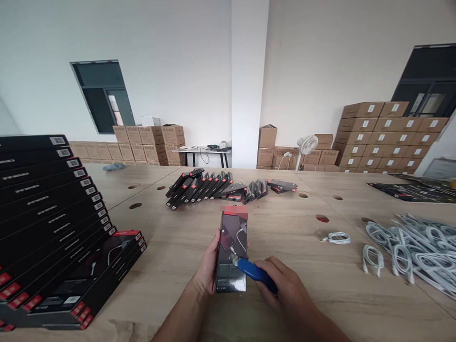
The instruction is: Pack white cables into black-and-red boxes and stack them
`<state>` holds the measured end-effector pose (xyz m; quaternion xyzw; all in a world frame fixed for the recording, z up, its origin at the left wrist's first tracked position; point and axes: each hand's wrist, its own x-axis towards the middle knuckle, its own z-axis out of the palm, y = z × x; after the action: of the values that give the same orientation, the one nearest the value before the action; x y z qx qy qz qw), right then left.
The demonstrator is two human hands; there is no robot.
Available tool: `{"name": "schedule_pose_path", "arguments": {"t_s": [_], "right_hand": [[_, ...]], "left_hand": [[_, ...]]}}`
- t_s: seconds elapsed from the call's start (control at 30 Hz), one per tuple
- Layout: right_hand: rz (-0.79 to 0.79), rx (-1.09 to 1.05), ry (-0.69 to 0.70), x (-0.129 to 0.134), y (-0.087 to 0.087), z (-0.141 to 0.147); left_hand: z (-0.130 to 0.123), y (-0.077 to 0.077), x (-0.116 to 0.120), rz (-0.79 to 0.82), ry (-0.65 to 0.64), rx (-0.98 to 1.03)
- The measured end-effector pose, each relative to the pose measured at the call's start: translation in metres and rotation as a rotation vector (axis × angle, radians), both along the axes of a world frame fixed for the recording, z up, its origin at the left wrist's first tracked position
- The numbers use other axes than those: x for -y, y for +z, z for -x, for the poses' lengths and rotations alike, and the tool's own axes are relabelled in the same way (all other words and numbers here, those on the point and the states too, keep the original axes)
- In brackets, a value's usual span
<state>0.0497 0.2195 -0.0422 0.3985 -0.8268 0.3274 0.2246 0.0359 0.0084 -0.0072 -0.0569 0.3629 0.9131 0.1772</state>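
Observation:
My left hand (207,263) grips a slim black-and-red retail box (228,237) by its left side and holds it upright above the table. The box's face shows a printed phone and white cable. In my right hand (281,285) is a blue-handled utility knife (254,271), its fingers wrapped round the handle. The knife's metal tip lies over the lower middle of the box face; whether it touches the surface I cannot tell.
Stacked black boxes (46,213) rise at the left. Smaller black boxes (199,187) lean in a row across the wooden table (171,266). Coiled white cables (423,251) lie at the right, near round table holes (322,218). Cartons (377,137) and a fan (307,144) stand behind.

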Motion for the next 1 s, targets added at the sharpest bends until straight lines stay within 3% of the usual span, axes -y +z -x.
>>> {"name": "schedule_pose_path", "arguments": {"t_s": [0.23, 0.43, 0.53, 0.63, 0.8, 1.0], "right_hand": [[0.114, -0.171, -0.155, 0.001, 0.002, 0.003], [0.286, -0.132, -0.281, -0.008, 0.020, 0.002], [0.354, -0.078, -0.305, -0.012, 0.022, 0.001], [0.341, 0.054, -0.247, -0.010, 0.015, 0.001], [0.323, 0.290, -0.172, 0.002, 0.004, 0.002], [0.243, 0.207, -0.129, 0.010, -0.004, 0.000]], "left_hand": [[-0.003, -0.007, -0.020, 0.117, -0.110, 0.153], [-0.011, -0.010, -0.036, 0.205, -0.177, 0.177], [-0.011, -0.006, -0.038, 0.193, -0.098, 0.134], [-0.008, -0.004, -0.031, 0.057, 0.037, 0.070], [0.002, -0.014, -0.011, -0.033, 0.178, -0.167], [0.007, -0.011, -0.004, -0.051, 0.309, -0.365]]}}
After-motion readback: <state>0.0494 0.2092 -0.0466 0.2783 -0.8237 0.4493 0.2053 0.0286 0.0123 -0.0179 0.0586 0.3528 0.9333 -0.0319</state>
